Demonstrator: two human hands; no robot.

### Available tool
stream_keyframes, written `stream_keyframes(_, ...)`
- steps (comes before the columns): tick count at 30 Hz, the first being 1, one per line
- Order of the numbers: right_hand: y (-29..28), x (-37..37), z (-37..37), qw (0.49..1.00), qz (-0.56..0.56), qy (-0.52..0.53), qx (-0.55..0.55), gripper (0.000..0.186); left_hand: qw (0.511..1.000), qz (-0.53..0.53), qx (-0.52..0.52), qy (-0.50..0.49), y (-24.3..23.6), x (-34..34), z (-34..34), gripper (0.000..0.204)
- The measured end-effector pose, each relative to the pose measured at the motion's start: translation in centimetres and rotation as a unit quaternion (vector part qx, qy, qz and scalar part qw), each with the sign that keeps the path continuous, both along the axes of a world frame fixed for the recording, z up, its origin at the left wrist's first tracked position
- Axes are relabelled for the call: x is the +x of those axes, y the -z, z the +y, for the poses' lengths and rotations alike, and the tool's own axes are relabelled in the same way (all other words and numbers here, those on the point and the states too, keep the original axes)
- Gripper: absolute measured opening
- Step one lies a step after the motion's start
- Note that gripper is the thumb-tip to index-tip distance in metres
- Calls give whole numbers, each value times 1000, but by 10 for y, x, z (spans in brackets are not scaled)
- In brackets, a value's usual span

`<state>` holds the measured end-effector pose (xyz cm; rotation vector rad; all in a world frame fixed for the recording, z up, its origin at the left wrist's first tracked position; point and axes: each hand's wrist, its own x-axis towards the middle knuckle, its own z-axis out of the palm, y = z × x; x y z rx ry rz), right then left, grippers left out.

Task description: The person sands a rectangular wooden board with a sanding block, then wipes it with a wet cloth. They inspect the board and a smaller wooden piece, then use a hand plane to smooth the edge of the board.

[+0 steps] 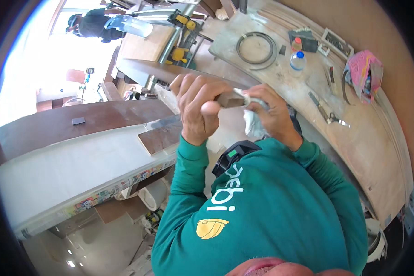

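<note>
In front of my chest, my left hand [198, 106] is closed round a brown wooden piece [231, 100], whose blunt end shows beyond the thumb. A crumpled white cloth [253, 123] is gripped in my right hand [275, 115], close to that end and seemingly touching it. Behind both hands runs a long, thin brown board [158, 69]; whether it joins the held piece is hidden by my fingers.
On the right, a dusty workbench [354, 152] carries a coiled strip [256, 48], bottles [297, 62], scissors [338, 120] and a pink bag [364, 76]. A white-topped bench [78, 156] stands left, a yellow-and-black machine [184, 41] beyond, and another person [94, 25] far left.
</note>
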<state>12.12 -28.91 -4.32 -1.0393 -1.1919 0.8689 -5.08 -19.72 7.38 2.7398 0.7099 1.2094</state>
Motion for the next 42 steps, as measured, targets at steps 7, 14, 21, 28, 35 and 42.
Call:
stream_keyframes(7,-71,-4,10,985,74,119,97,30,986,77,-94,117,-29,7,35,24)
stream_keyframes(14,-55,2,37,933,-198,231,194,25,983,34,-127,128,-16,18,43,21)
stream_keyframes(21,31,1,40,933,-271,205,118,26,982,-5,-136,133,-12,22,48,20)
stream_keyframes(28,-53,13,35,931,-272,217,106,28,980,9,-89,179,-5,31,52,18)
stream_keyframes(35,-60,10,46,910,-336,219,108,35,977,37,-4,208,-13,-15,131,14)
stream_keyframes(42,2,33,48,932,-309,181,62,22,983,18,-119,135,-28,-46,167,29)
